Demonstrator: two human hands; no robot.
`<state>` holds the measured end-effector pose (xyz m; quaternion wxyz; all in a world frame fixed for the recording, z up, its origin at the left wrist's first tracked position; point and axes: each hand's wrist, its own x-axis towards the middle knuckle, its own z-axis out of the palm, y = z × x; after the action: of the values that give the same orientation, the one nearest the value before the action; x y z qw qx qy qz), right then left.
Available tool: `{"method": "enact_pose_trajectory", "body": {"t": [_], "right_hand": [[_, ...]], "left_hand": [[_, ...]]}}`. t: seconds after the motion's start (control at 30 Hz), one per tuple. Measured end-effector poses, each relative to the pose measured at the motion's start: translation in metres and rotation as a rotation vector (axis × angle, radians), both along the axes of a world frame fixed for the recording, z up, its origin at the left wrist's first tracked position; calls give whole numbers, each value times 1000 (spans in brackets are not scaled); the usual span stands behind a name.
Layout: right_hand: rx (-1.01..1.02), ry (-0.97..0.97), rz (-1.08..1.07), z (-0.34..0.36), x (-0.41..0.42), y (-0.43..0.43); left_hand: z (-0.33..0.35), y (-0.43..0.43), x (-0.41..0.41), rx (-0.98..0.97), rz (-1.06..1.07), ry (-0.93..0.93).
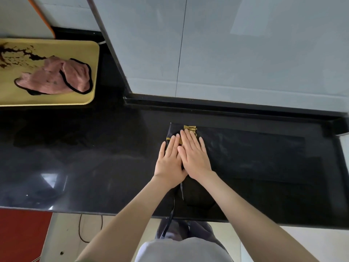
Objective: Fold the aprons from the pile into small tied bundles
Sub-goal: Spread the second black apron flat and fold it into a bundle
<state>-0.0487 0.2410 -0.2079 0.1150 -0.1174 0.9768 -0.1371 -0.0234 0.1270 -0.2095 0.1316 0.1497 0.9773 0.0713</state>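
Presses both palms flat onto a folded black apron at centre frame, on the polished black counter just below the wall ledge. Shows the left hand and right hand side by side, fingers straight and close together, pointing toward the top of the frame, the right overlapping the inner edge of the left. Pinches nothing, grips nothing. Reaches in on bare forearms from the lower edge of the frame, elbows wide, wrists low to the cloth.

Looks, by its drape, like thin soft fabric: light, limp, likely to spring open on release and probably prone to sliding on the glossy stone. Shows gold trim just beyond the fingertips at the apron's far end, and a dark strap trailing off the counter's near edge at lower centre. Suggests flattening each fold with the whole palm, then taking hold at folded edges or corners rather than mid-cloth, with the strap kept free for the tie. Blends black on black to the right of the hands; cannot tell the cloth's extent there.

Includes, at upper left and well apart, a pink cloth with dark edging, crumpled on a yellow tray.
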Motion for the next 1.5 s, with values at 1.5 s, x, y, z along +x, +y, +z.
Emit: {"method": "enact_pose_trajectory", "body": {"t": [1.5], "right_hand": [[-344,-307,-502,34,-10,72]], "left_hand": [[29,54,-31,1053,999,-786]]}}
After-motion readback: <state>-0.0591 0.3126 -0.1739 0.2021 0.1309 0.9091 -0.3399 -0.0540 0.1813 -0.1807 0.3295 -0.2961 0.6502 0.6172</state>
